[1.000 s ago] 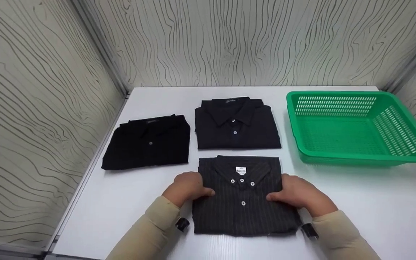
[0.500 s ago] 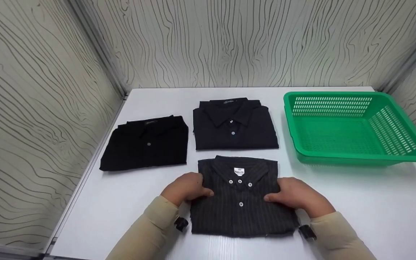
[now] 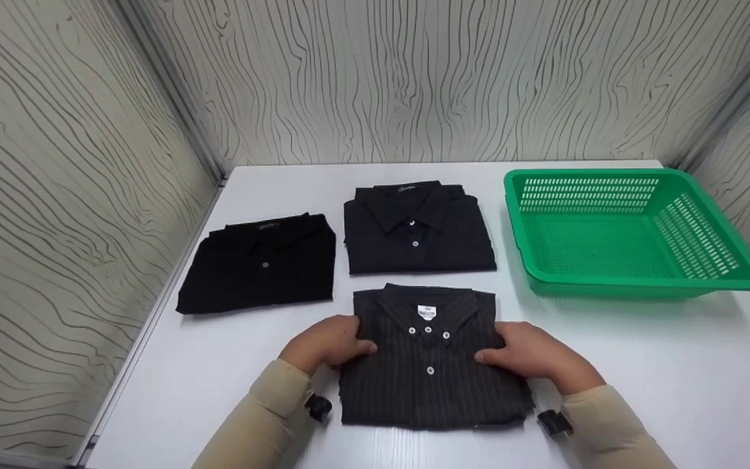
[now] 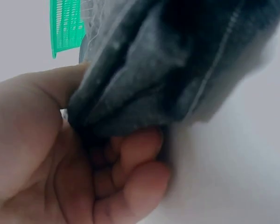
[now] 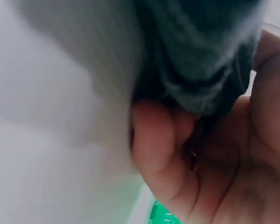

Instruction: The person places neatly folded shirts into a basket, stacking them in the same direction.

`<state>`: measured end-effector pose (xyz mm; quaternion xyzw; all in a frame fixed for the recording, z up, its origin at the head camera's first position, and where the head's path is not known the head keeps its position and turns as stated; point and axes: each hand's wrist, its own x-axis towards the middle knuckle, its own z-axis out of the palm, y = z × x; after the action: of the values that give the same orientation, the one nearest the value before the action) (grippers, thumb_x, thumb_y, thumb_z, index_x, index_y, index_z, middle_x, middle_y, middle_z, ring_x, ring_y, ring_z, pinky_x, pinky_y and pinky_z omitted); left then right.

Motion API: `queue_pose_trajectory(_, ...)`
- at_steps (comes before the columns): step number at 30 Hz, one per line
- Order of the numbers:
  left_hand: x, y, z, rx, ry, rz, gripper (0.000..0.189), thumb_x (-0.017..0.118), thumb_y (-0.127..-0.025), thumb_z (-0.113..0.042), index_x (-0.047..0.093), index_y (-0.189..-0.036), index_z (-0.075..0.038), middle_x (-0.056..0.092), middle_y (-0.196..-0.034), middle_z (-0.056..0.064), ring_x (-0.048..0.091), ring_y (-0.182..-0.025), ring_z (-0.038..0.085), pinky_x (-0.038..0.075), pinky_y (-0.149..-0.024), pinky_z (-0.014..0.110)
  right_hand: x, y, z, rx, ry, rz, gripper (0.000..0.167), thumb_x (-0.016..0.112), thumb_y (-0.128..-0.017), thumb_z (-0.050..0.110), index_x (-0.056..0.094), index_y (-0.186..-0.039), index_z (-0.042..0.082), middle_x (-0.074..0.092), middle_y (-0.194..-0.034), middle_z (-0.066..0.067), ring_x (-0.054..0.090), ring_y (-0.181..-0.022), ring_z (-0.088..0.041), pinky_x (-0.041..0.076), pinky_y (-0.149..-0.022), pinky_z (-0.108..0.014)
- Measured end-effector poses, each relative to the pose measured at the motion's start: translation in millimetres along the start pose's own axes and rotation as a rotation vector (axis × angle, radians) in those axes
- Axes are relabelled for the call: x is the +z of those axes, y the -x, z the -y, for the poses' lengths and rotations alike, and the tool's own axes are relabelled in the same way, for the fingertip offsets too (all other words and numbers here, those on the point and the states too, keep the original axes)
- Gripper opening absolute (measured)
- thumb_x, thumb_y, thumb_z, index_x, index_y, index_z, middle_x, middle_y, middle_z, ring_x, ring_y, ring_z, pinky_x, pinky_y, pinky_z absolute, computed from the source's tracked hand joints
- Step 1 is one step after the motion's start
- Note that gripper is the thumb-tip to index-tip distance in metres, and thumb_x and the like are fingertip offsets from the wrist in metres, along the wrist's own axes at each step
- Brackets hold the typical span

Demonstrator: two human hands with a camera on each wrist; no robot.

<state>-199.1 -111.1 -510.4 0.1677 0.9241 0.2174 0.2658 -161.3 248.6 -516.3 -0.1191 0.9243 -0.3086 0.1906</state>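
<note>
A: where is the striped shirt sitting?

B: it's lying folded, left hand gripping its left side, right hand gripping its right, fingers curling under; can't tell if it's fully touching the counter

A: edges, room?

B: far edge is facing the navy shirt across a narrow counter strip; black shirt is lying off to the left; green basket is standing past the right hand, apart; counter is showing outside both hands and along the near edge
</note>
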Motion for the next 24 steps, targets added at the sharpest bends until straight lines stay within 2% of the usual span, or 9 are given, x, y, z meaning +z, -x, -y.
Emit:
queue_pose_trajectory(3, -2.0, -0.3, 7.3, 0.019, 0.058, 0.018, 0.034, 0.064, -0.099, -0.037, 0.060, -0.107, -0.005, 0.060, -0.075, 0.006, 0.060, -0.055, 0.020, 0.051, -0.063, 0.038, -1, 4.0, -5, -0.056, -0.082, -0.002, 0.041, 0.069, -0.095, 0.038, 0.062, -0.120, 0.006, 0.066, -0.102, -0.004, 0.060, -0.094, -0.021, 0.049, -0.086, -0.047)
queue_pose_trajectory(5, -3.5, -0.2, 10.9, 0.033, 0.098, 0.021, 0.032, 0.061, -0.101, -0.033, 0.059, -0.114, -0.004, 0.060, -0.079, 0.005, 0.061, -0.059, 0.019, 0.051, -0.066, 0.039, -2, 7.7, -9, -0.069, -0.131, -0.025, 0.048, 0.066, -0.098, 0.034, 0.057, -0.132, 0.002, 0.065, -0.119, -0.012, 0.059, -0.111, -0.029, 0.045, -0.096, -0.052)
queue_pose_trajectory(7, -4.4, -0.4, 12.8, 0.053, 0.121, 0.023, 0.032, 0.059, -0.102, -0.030, 0.058, -0.119, -0.003, 0.061, -0.083, 0.005, 0.061, -0.064, 0.019, 0.052, -0.070, 0.040, -4, 11.5, -10, -0.070, -0.171, -0.053, 0.050, 0.064, -0.099, 0.031, 0.052, -0.137, 0.001, 0.061, -0.127, -0.014, 0.055, -0.119, -0.032, 0.042, -0.100, -0.055)
queue_pose_trajectory(9, -5.0, -0.6, 12.7, 0.073, 0.121, 0.020, 0.033, 0.058, -0.102, -0.028, 0.056, -0.122, -0.001, 0.061, -0.087, 0.005, 0.062, -0.068, 0.019, 0.051, -0.075, 0.041, -6, 14.3, -9, -0.064, -0.203, -0.080, 0.049, 0.064, -0.100, 0.029, 0.051, -0.138, 0.002, 0.060, -0.127, -0.013, 0.054, -0.118, -0.030, 0.042, -0.099, -0.053)
queue_pose_trajectory(12, -4.9, -0.7, 12.1, 0.100, 0.099, 0.013, 0.032, 0.058, -0.103, -0.026, 0.055, -0.121, 0.000, 0.061, -0.091, 0.006, 0.062, -0.074, 0.018, 0.051, -0.081, 0.041, -8, 15.9, -8, -0.071, -0.241, -0.108, 0.036, 0.064, -0.100, 0.025, 0.052, -0.128, 0.006, 0.060, -0.114, -0.007, 0.055, -0.104, -0.025, 0.044, -0.091, -0.048)
queue_pose_trajectory(14, -5.4, 0.1, 11.5, 0.118, 0.089, 0.004, 0.031, 0.058, -0.103, -0.026, 0.055, -0.121, 0.000, 0.061, -0.092, 0.006, 0.061, -0.076, 0.017, 0.051, -0.082, 0.041, -9, 17.6, -7, -0.068, -0.266, -0.131, 0.034, 0.064, -0.100, 0.024, 0.052, -0.127, 0.008, 0.060, -0.111, -0.006, 0.055, -0.100, -0.023, 0.044, -0.089, -0.046)
queue_pose_trajectory(17, -8.2, 3.3, 11.4, 0.138, 0.108, -0.006, 0.026, 0.058, -0.104, -0.027, 0.056, -0.115, -0.004, 0.061, -0.086, 0.005, 0.061, -0.071, 0.017, 0.051, -0.076, 0.039, -11, 22.2, -5, -0.052, -0.308, -0.164, 0.041, 0.064, -0.101, 0.025, 0.048, -0.134, 0.007, 0.060, -0.116, -0.008, 0.055, -0.102, -0.023, 0.044, -0.091, -0.046)
queue_pose_trajectory(20, -13.6, 6.8, 10.1, 0.172, 0.170, -0.022, 0.020, 0.057, -0.104, -0.026, 0.055, -0.112, -0.008, 0.062, -0.078, 0.004, 0.061, -0.062, 0.018, 0.051, -0.065, 0.037, -15, 28.3, -4, -0.042, -0.334, -0.184, 0.046, 0.062, -0.102, 0.026, 0.044, -0.139, 0.006, 0.059, -0.121, -0.011, 0.055, -0.105, -0.024, 0.044, -0.091, -0.047)
queue_pose_trajectory(24, -22.1, 10.4, 4.9, 0.227, 0.244, -0.052, 0.021, 0.056, -0.105, -0.025, 0.052, -0.119, -0.009, 0.062, -0.077, 0.003, 0.061, -0.058, 0.017, 0.051, -0.058, 0.036, -24, 37.2, -2, -0.074, -0.330, -0.194, 0.047, 0.059, -0.103, 0.020, 0.040, -0.143, 0.004, 0.056, -0.127, -0.016, 0.054, -0.113, -0.029, 0.043, -0.095, -0.051)
